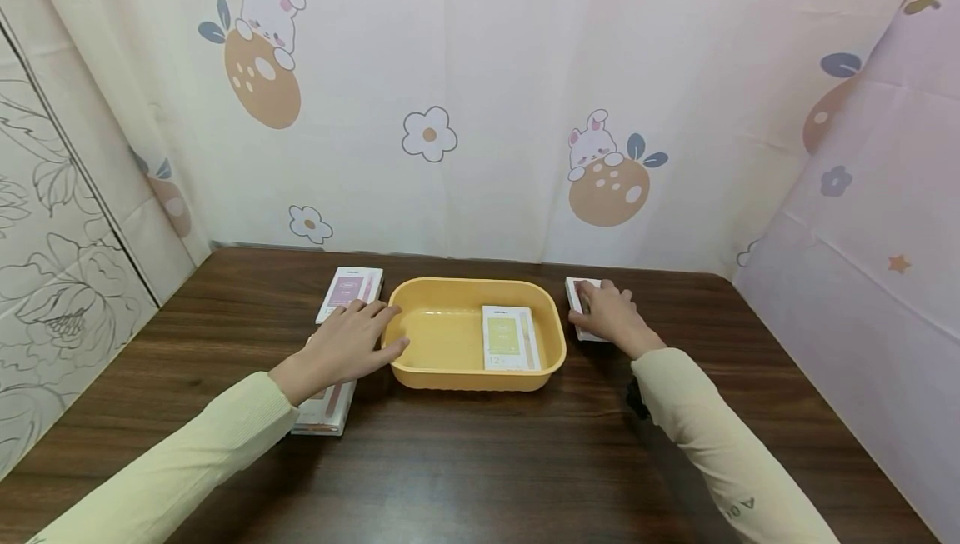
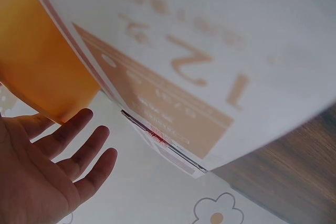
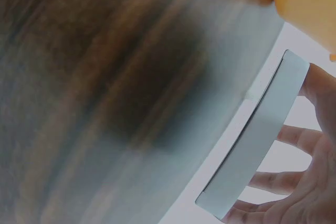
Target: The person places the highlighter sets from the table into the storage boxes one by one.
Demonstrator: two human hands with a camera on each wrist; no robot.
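A yellow plastic basket [image 1: 442,381] sits mid-table, holding a white pen box with a green panel [image 1: 504,336] at its right end. My left hand [image 1: 341,351] hovers at the basket's left rim, fingers spread and holding nothing. Beneath it, partly hidden, are a pen box with a purple panel [image 1: 348,287] and a nearer stack of pen boxes [image 1: 322,417]. An orange-printed pen box [image 2: 210,51] looms large in the left wrist view. Right of the basket, my right hand [image 1: 617,317] grips a white pen box [image 3: 254,137] by its edges; the hand covers much of its top.
The dark wooden table [image 1: 480,461] reaches back to a printed curtain [image 1: 495,194] with rabbits and flowers. More curtain [image 1: 862,277] hangs along the right side, and a flower-patterned panel [image 1: 60,277] stands on the left.
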